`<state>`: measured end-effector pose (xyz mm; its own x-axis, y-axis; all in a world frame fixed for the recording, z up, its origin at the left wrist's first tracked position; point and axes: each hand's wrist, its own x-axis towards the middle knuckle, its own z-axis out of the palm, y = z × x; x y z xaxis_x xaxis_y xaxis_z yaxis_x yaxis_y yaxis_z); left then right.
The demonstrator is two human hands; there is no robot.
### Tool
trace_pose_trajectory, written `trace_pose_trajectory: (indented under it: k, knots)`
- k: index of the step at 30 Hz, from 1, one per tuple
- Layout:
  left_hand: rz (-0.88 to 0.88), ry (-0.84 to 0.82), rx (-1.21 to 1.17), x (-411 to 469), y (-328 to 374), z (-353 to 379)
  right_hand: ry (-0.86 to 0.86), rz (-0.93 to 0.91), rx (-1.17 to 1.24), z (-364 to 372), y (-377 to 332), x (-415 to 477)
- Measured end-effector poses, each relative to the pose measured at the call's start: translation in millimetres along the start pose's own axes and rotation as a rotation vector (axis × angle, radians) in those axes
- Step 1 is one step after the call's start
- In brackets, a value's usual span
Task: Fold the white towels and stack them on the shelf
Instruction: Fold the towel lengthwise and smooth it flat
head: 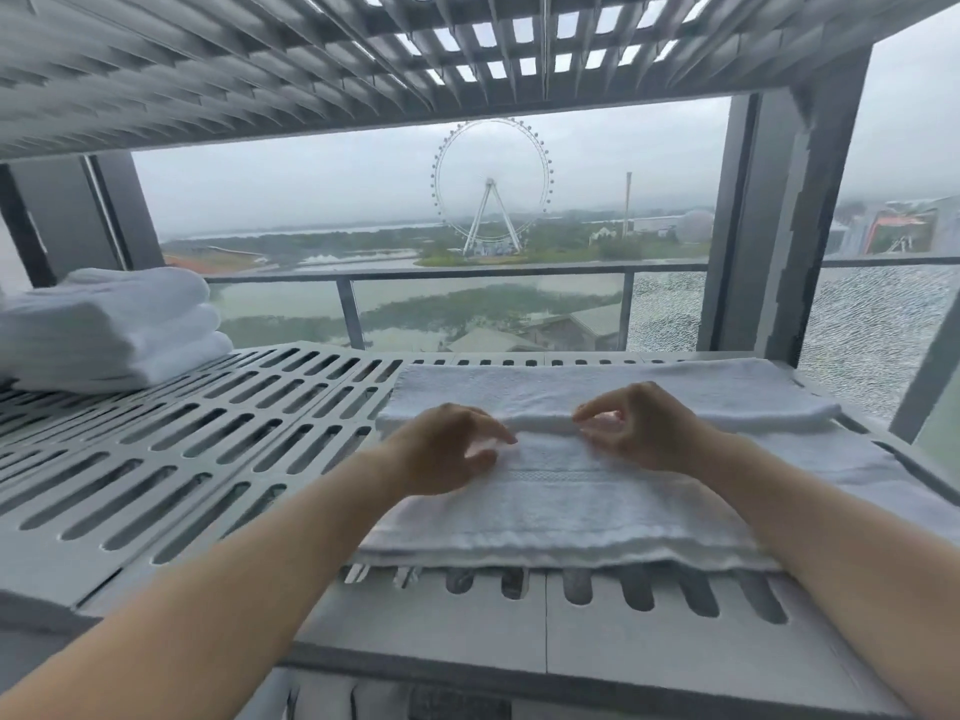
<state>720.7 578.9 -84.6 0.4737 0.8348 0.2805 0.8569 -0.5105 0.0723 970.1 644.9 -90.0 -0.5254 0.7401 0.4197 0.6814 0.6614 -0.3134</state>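
A white towel (566, 506) lies spread on the right half of the slotted grey shelf (218, 439), with its far part folded over into a thick band. My left hand (447, 449) and my right hand (639, 428) hover just over the folded edge near the towel's middle. Both have their fingers curled and apart, and nothing is gripped in them. A stack of folded white towels (114, 330) sits at the shelf's far left corner.
Another slotted shelf (260, 59) hangs close overhead. Grey uprights (779, 226) stand at the right rear and left rear. Behind the rack is a window with a balcony railing (467, 275). The shelf's front edge (519, 657) is near my forearms.
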Motion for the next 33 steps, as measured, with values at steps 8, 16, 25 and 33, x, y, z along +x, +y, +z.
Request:
trace_pose_trajectory:
  k: [8,16,25,33]
  knots:
    - [-0.23,0.126,0.075,-13.3,43.2,9.5,0.045,0.01,-0.079,-5.1,1.7,-21.3]
    - [-0.566,0.24,0.245,9.5,21.5,13.8,0.164,0.254,-0.197,-6.9,17.6,-21.0]
    - [-0.58,0.251,0.422,17.3,10.2,19.2,0.266,0.353,-0.225,-4.3,24.6,-19.8]
    - [-0.62,0.212,0.437,18.5,9.4,20.4,0.188,0.353,-0.158,-11.8,21.9,-24.3]
